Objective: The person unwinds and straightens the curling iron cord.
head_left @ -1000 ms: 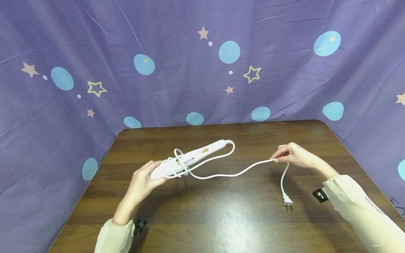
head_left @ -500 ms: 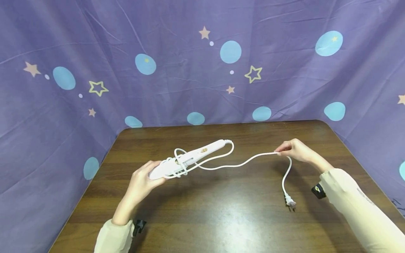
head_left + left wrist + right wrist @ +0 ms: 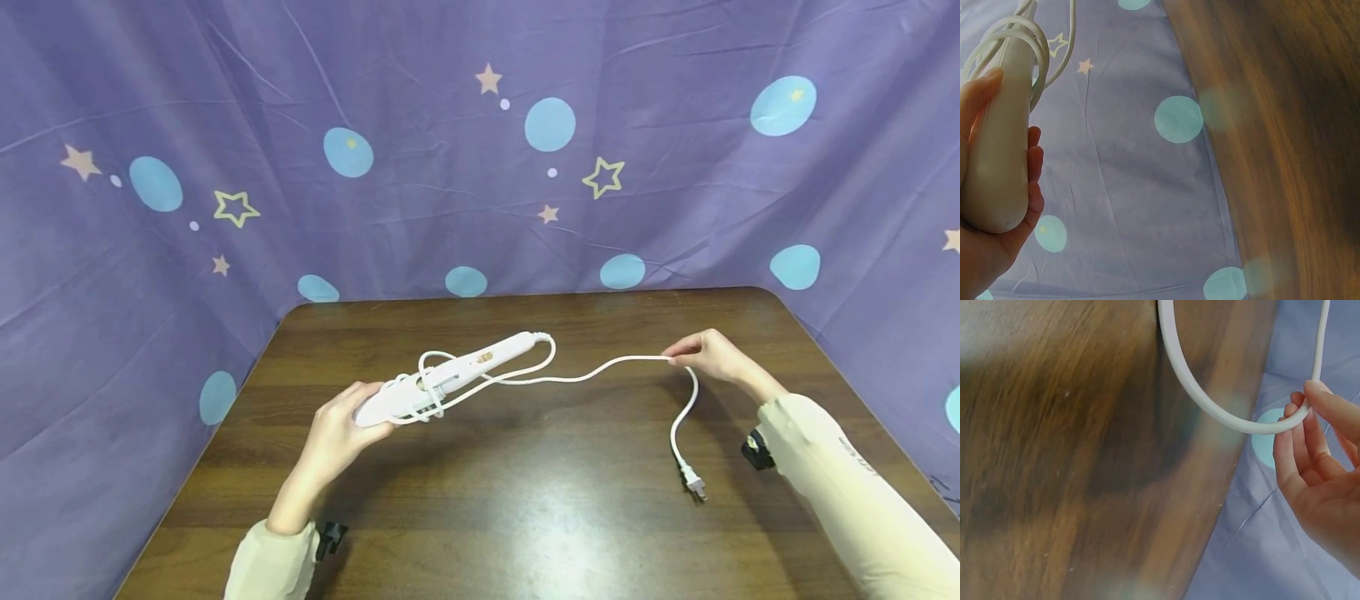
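My left hand [image 3: 337,429] grips the wide rounded end of a white hair-styling iron [image 3: 497,353], held above the table at left of centre. Loops of its white cord [image 3: 573,380] wrap around the body. In the left wrist view, the thumb lies along the iron's smooth casing [image 3: 1000,150] and fingertips curl round the other side. To the right, my right hand [image 3: 712,354] pinches the cord between thumb and fingers. From that pinch a short tail of cord hangs, ending in a white two-prong plug [image 3: 693,481]. The right wrist view shows this cord [image 3: 1200,397] curving below the fingertips.
A brown wooden table [image 3: 525,517] lies beneath both hands. Purple cloth [image 3: 420,208] with stars and blue dots hangs behind its far edge and at the sides. A black wrist device [image 3: 757,450] sits by the right sleeve, another [image 3: 331,540] by the left.
My right hand has moved rightward and slightly away, drawing the cord straighter between it and the iron. The plug has swung a little right. The left hand and iron have hardly moved.
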`<state>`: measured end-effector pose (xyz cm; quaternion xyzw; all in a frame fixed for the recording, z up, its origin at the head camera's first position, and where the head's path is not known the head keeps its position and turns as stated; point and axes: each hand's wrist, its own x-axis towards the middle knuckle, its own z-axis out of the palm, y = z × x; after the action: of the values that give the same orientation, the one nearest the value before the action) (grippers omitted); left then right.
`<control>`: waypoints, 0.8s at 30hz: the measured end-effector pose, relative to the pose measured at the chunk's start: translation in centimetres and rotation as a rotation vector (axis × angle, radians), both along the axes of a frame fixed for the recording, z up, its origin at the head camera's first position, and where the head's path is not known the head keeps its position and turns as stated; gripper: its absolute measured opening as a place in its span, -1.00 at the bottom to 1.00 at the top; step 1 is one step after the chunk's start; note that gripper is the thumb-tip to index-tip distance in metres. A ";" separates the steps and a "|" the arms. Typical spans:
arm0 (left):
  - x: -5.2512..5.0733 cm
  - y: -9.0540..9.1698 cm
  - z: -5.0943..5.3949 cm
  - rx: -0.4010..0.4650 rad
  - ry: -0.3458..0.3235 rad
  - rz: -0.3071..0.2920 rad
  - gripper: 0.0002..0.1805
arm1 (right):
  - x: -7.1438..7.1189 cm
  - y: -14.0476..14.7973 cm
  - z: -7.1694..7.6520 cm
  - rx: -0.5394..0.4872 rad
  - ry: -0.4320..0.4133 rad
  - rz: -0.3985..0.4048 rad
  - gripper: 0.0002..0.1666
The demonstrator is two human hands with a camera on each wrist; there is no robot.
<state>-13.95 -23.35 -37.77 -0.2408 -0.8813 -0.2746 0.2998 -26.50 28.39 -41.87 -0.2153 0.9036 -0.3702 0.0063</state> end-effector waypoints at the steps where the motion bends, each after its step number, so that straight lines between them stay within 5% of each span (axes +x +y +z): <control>1: 0.0 0.0 0.0 0.000 0.001 0.000 -0.50 | 0.0 0.1 -0.1 -0.002 -0.003 -0.008 -0.83; 24: 0.0 0.0 -0.4 -0.001 -0.005 0.009 -0.49 | 0.2 1.5 -0.9 0.009 -0.094 -0.040 -0.78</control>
<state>-13.98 -23.34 -38.14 -0.2361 -0.8834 -0.2733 0.2986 -26.28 29.92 -42.80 -0.1795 0.9082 -0.3759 0.0420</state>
